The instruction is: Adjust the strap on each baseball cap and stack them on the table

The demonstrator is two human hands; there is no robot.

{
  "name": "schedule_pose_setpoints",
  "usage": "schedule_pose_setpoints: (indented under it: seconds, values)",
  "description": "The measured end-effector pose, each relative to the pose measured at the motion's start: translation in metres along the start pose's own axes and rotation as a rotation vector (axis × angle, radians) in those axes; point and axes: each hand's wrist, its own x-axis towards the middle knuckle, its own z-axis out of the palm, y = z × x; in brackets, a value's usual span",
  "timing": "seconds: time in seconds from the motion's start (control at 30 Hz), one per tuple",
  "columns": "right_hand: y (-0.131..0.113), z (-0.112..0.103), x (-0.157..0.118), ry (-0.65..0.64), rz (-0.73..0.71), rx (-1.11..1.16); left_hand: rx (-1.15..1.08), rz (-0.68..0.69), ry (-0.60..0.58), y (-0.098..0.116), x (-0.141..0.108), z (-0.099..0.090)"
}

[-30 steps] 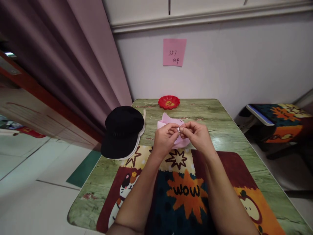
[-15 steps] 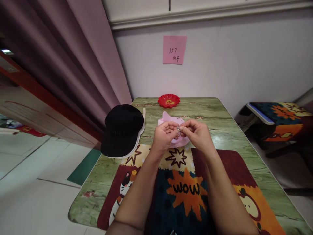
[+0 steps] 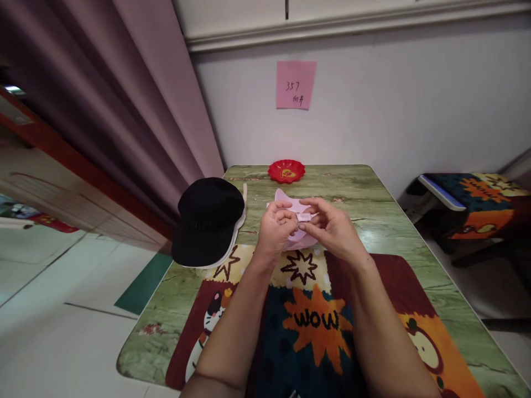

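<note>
My left hand [image 3: 276, 228] is closed, with its fingertips pinched at the left end of a small pale, silvery rectangular piece [image 3: 304, 217]. The kind of piece is too small to make out. My right hand [image 3: 332, 224] has its thumb below and fingers above the piece's right part, closed round it. Both hands are above a light pink, bowl-like thing [image 3: 282, 195] with a pointed corner, much of it hidden behind them.
Left of my hands, a black cap [image 3: 209, 221] lies on something white. A red scalloped dish [image 3: 286, 171] stands at the table's back. Beneath my forearms is a patterned mat [image 3: 305, 271] on the green table [image 3: 385, 232]. A pink note [image 3: 296, 85] hangs on the wall.
My right fingers have spread wider and the small piece shows more, as a pale rectangle between my hands. The left hand has shifted slightly left. The cap and dish have stayed put.
</note>
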Motion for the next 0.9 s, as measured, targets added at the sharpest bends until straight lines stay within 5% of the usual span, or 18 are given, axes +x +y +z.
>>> schedule_pose_setpoints:
  seconds: [0.23, 0.63, 0.9]
  values:
    - [-0.002, 0.003, 0.002, 0.065, -0.272, -0.272, 0.028, 0.003, -0.016, 0.005, -0.001, -0.003]
    - [-0.002, 0.011, 0.0, 0.149, -0.312, -0.458, 0.037, 0.003, 0.021, 0.006, -0.001, -0.003]
    - [0.002, 0.013, 0.0, 0.199, -0.344, -0.38, -0.137, -0.115, 0.001, 0.004, 0.008, -0.015]
